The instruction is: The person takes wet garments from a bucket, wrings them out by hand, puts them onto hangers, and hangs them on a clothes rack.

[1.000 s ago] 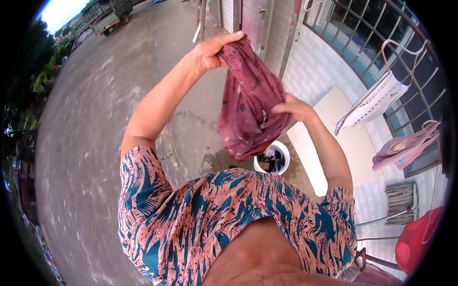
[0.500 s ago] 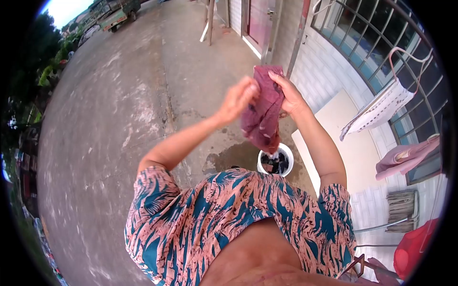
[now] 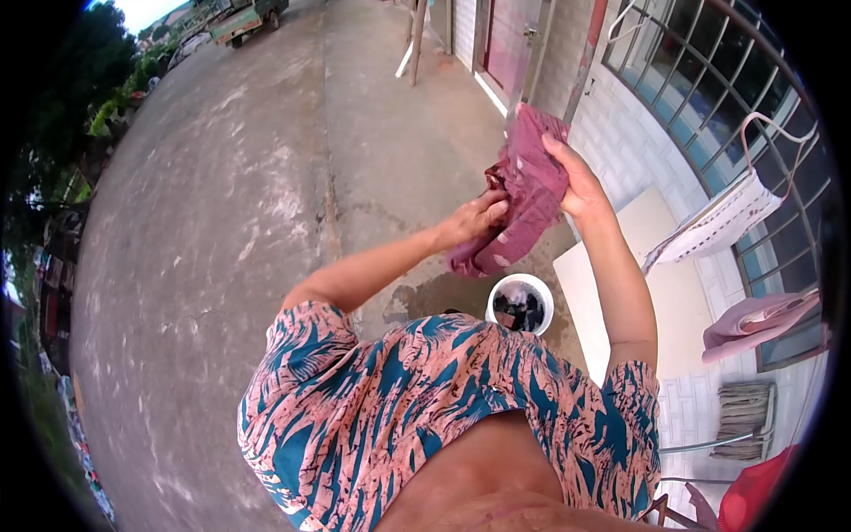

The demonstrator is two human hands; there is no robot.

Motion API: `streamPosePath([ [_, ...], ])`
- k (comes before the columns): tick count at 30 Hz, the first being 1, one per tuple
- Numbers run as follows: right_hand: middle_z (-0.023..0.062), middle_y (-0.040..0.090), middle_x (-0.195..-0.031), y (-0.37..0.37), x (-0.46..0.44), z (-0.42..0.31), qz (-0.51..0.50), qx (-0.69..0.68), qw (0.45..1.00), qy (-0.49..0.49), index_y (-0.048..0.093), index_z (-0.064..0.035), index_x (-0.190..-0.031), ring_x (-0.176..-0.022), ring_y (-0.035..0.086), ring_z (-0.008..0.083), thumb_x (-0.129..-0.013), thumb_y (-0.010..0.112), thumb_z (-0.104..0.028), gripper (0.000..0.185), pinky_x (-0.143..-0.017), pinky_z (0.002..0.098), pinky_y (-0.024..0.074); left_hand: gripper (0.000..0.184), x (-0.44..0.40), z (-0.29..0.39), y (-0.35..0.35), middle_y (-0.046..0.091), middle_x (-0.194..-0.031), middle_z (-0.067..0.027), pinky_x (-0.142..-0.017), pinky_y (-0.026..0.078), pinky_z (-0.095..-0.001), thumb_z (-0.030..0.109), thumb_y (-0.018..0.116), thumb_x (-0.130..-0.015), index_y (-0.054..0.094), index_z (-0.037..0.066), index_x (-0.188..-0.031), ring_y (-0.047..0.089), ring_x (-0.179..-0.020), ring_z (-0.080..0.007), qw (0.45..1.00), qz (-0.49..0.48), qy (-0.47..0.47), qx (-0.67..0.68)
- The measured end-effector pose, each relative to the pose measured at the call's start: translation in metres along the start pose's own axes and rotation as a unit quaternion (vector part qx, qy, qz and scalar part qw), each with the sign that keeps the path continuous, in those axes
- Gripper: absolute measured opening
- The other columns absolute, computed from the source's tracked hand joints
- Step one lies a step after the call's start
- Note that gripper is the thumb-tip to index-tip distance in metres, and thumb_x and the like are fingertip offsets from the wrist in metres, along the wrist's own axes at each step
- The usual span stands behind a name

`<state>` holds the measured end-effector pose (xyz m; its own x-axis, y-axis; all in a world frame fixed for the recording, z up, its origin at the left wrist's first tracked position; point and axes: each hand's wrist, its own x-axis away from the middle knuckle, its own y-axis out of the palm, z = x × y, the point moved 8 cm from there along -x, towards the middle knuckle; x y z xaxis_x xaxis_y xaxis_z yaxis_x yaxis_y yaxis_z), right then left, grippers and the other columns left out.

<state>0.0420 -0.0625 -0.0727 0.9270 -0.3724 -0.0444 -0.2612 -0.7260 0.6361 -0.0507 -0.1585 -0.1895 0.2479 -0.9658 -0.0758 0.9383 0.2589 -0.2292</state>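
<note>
A mauve-red piece of clothing with pale spots is held up in front of me, bunched and hanging down to the left. My right hand grips its upper right edge, thumb lying on the cloth. Lower on the left side, my left hand is closed with its fingertips on a fold of the same garment. Below the cloth stands a white bucket on the wet ground, with dark, wet-looking cloth and some liquid inside it.
To the right, a pale board leans by the white brick wall. A white dotted cloth hangs from a hanger at the barred window, with a pink cloth below. A post and a truck stand farther off.
The garment has swung up and to the right, its lower end now out to the left. My left hand has moved lower along it; my right hand keeps its grip.
</note>
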Motion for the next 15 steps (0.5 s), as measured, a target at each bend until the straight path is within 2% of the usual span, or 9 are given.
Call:
streamPosePath([
  [1, 0.007, 0.061, -0.112, 0.013, 0.004, -0.001, -0.018, 0.025, 1.0, -0.004, 0.051, -0.0038, -0.126, -0.1, 0.061, 0.0177, -0.086, 0.067, -0.017, 0.045, -0.091, 0.0345, 0.051, 0.047, -0.008, -0.063, 0.005, 0.069, -0.085, -0.012, -0.078, 0.051, -0.0328, 0.042, 0.044, -0.098, 0.051, 0.005, -0.126, 0.067, -0.085, -0.0222, 0.982, -0.027, -0.112, 0.151],
  [2, 0.0072, 0.061, -0.112, 0.025, 0.006, -0.001, -0.039, 0.051, 0.998, -0.01, 0.05, -0.0035, -0.126, -0.101, 0.061, 0.0179, -0.085, 0.068, -0.015, 0.047, -0.091, 0.0344, 0.051, 0.046, -0.013, -0.049, -0.002, 0.068, -0.087, -0.0148, -0.078, 0.052, -0.0343, 0.04, 0.048, -0.096, 0.052, 0.005, -0.125, 0.067, -0.084, -0.0236, 0.997, -0.052, -0.005, -0.055],
  [3, 0.0074, 0.06, -0.112, 0.033, 0.008, -0.002, -0.043, 0.066, 0.997, -0.014, 0.049, -0.0033, -0.127, -0.101, 0.061, 0.018, -0.083, 0.069, -0.013, 0.049, -0.091, 0.034, 0.0511, 0.045, -0.015, -0.035, -0.008, 0.067, -0.089, -0.0175, -0.077, 0.052, -0.0357, 0.038, 0.052, -0.094, 0.053, 0.005, -0.124, 0.067, -0.083, -0.025, 0.96, -0.032, 0.104, -0.259],
  [5, 0.0077, 0.06, -0.113, 0.042, 0.013, -0.006, -0.05, 0.1, 0.993, -0.027, 0.047, -0.003, -0.128, -0.102, 0.06, 0.0183, -0.08, 0.07, -0.01, 0.053, -0.09, 0.0333, 0.0512, 0.043, -0.007, 0.004, -0.009, 0.066, -0.091, -0.0206, -0.077, 0.053, -0.0372, 0.034, 0.055, -0.091, 0.054, 0.004, -0.123, 0.066, -0.082, -0.0264, 0.869, -0.058, 0.001, -0.491],
  [6, 0.01, 0.058, -0.117, 0.039, 0.009, 0.0, -0.049, 0.109, 0.993, 0.003, 0.042, -0.0026, -0.132, -0.103, 0.06, 0.0199, -0.081, 0.066, -0.005, 0.056, -0.092, 0.035, 0.0504, 0.035, -0.002, 0.028, -0.009, 0.063, -0.091, -0.0241, -0.074, 0.052, -0.0405, 0.027, 0.057, -0.088, 0.056, 0.003, -0.114, 0.065, -0.081, -0.0273, 0.873, 0.012, 0.025, -0.487],
  [8, 0.0088, 0.057, -0.116, 0.038, -0.005, 0.016, -0.055, 0.111, 0.992, 0.04, 0.043, -0.0031, -0.131, -0.102, 0.06, 0.0196, -0.08, 0.066, -0.004, 0.056, -0.092, 0.0344, 0.0503, 0.034, -0.009, 0.033, 0.008, 0.063, -0.09, -0.0224, -0.074, 0.052, -0.0411, 0.028, 0.057, -0.088, 0.057, 0.003, -0.111, 0.064, -0.081, -0.0272, 0.954, 0.014, 0.092, -0.284],
  [9, 0.0082, 0.057, -0.116, 0.04, -0.009, 0.024, -0.056, 0.112, 0.99, 0.059, 0.043, -0.0034, -0.131, -0.102, 0.059, 0.0194, -0.08, 0.066, -0.004, 0.056, -0.091, 0.0341, 0.0502, 0.034, -0.009, 0.03, 0.02, 0.063, -0.091, -0.0221, -0.075, 0.051, -0.0413, 0.028, 0.057, -0.088, 0.056, 0.003, -0.112, 0.064, -0.082, -0.0271, 0.985, -0.012, 0.082, -0.154],
  [11, 0.0058, 0.057, -0.112, 0.059, -0.01, 0.036, -0.044, 0.105, 0.992, 0.052, 0.043, -0.0036, -0.13, -0.099, 0.059, 0.0178, -0.079, 0.067, -0.004, 0.057, -0.091, 0.0332, 0.0495, 0.035, -0.007, 0.005, 0.045, 0.062, -0.094, -0.0215, -0.077, 0.05, -0.0417, 0.029, 0.056, -0.089, 0.056, 0.003, -0.113, 0.063, -0.085, -0.027, 0.997, -0.072, 0.017, -0.002],
  [15, 0.0052, 0.056, -0.111, 0.093, -0.002, 0.057, -0.083, 0.1, 0.989, 0.072, 0.044, -0.0037, -0.13, -0.1, 0.057, 0.0165, -0.077, 0.068, -0.005, 0.058, -0.092, 0.0322, 0.0482, 0.038, 0.001, -0.04, 0.076, 0.061, -0.099, -0.0204, -0.081, 0.048, -0.0426, 0.031, 0.053, -0.09, 0.054, 0.004, -0.116, 0.061, -0.09, -0.0268, 0.979, -0.184, -0.084, 0.013],
])
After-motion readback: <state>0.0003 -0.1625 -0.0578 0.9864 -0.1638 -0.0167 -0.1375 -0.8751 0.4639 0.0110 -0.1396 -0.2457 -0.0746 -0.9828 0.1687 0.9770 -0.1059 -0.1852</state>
